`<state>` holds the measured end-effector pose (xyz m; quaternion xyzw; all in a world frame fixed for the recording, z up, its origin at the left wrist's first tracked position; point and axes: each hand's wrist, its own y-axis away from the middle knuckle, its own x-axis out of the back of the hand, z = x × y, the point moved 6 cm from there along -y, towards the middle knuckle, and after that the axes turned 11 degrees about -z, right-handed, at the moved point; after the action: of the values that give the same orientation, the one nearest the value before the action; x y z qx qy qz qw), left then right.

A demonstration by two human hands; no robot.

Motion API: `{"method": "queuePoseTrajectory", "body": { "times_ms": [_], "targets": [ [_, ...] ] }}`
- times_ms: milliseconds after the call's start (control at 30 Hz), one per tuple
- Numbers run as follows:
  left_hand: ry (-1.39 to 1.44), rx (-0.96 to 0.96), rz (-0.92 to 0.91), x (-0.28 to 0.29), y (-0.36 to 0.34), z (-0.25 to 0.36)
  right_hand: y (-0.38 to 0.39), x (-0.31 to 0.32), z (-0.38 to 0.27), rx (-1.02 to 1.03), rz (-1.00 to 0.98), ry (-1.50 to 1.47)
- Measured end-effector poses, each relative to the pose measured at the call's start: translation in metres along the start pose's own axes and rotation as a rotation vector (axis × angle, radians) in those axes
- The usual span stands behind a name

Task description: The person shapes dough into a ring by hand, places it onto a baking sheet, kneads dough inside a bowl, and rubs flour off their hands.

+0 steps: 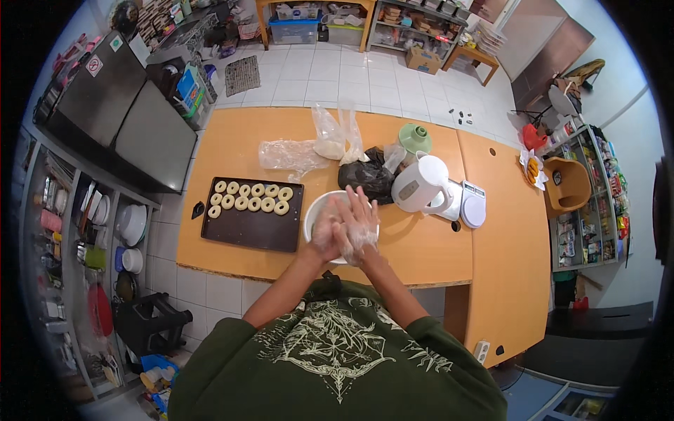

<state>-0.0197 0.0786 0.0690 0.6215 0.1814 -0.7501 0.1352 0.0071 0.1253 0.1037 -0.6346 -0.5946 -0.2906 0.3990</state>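
Over a white bowl (309,223), my left hand (325,230) and my right hand (361,226) lie palm against palm. Pale, flour-like residue coats both. The right hand's fingers are stretched out and open, pointing toward the far side of the table. The left hand looks flat and open too, though the right partly covers its fingers. Anything between the palms is hidden, as is most of the bowl's inside. Left of the bowl, a dark baking tray (258,230) carries several pale dough rings (241,203) in two rows along its far side.
Beyond the bowl are a black plastic bag (366,179), clear bags with white powder (328,146) and a crumpled clear plastic sheet (291,156). To its right stand a white electric kettle (420,184), a green lidded container (415,139) and a kitchen scale (473,207).
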Motion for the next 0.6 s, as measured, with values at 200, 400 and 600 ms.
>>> {"method": "queuePoseTrajectory", "body": {
  "times_ms": [200, 400, 600],
  "targets": [
    [-0.111, -0.029, 0.033, 0.008, -0.005, 0.017, 0.014, -0.013, -0.001, 0.044, -0.015, -0.142],
    [0.141, 0.012, -0.12, 0.017, 0.007, -0.021, -0.007, 0.015, 0.007, -0.098, 0.025, 0.021],
    [-0.052, 0.07, -0.214, 0.001, -0.003, 0.007, 0.01, -0.003, -0.04, 0.345, -0.065, -0.087]
  ]
}}
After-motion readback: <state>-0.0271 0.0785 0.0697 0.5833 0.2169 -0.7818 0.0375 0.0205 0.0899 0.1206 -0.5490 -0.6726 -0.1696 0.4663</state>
